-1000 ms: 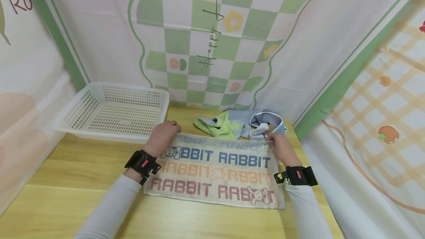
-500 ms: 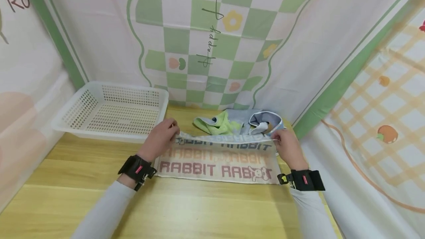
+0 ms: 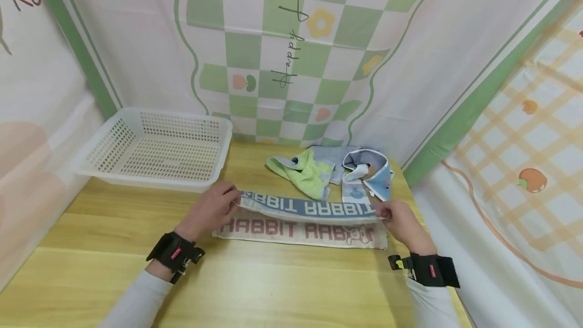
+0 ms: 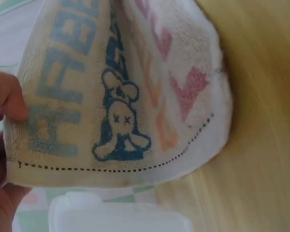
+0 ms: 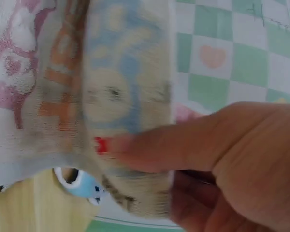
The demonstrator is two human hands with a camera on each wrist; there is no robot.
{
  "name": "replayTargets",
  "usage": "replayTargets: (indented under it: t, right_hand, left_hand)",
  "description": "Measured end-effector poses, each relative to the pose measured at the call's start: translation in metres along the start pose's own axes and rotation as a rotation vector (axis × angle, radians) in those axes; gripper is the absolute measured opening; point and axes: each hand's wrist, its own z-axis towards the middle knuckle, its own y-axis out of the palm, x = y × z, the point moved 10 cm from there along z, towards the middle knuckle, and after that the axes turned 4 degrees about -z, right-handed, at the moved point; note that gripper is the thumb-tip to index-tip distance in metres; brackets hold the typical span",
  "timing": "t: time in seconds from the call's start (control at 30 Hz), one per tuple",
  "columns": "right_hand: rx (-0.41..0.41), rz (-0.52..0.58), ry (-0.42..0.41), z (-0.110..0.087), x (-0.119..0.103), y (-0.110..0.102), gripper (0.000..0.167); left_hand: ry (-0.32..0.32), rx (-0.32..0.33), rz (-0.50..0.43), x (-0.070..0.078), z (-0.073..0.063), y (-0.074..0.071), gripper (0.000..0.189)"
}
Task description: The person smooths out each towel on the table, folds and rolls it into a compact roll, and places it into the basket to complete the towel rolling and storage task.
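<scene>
Whereas a second ago the towel (image 3: pixel 300 207) showed me four rows of lettering, in the head view its far part is now turned over toward me, blue letters upside down, the red row plain beneath; I judge the fold partly made, its edge not yet laid down. It spans the table (image 3: pixel 282 287) in front of the green cloth (image 3: pixel 307 170), my left hand (image 3: pixel 211 209) and right hand (image 3: pixel 407 222) pinching its two ends. From the left wrist, my thumb and fingers pinch the towel near its dotted stitching (image 4: pixel 121 170). From the right wrist, my thumb presses beside a red tag (image 5: pixel 101 145), fingers curled behind.
</scene>
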Motion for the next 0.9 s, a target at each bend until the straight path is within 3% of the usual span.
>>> replayTargets:
  t: [0.17, 0.3, 0.53, 0.77, 0.9]
  right_hand:
    - [-0.189, 0.091, 0.011, -0.012, 0.006, 0.038, 0.021]
    - [-0.257, 0.157, 0.018, -0.019, 0.008, 0.057, 0.018]
    - [-0.177, 0.106, 0.062, -0.026, 0.011, 0.042, 0.020]
    - [-0.275, 0.165, 0.061, -0.030, 0.010, 0.058, 0.018]
    - [-0.260, 0.167, 0.075, -0.026, 0.014, 0.058, 0.014]
  left_hand:
    - [-0.104, -0.182, -0.041, -0.008, -0.020, 0.025, 0.017]
    - [-0.181, -0.283, -0.098, -0.014, -0.034, 0.042, 0.022]
    - [-0.210, -0.270, -0.136, -0.010, -0.039, 0.042, 0.023]
    - [-0.265, -0.339, -0.156, -0.009, -0.047, 0.054, 0.019]
    - [-0.280, -0.342, -0.173, -0.008, -0.049, 0.056, 0.021]
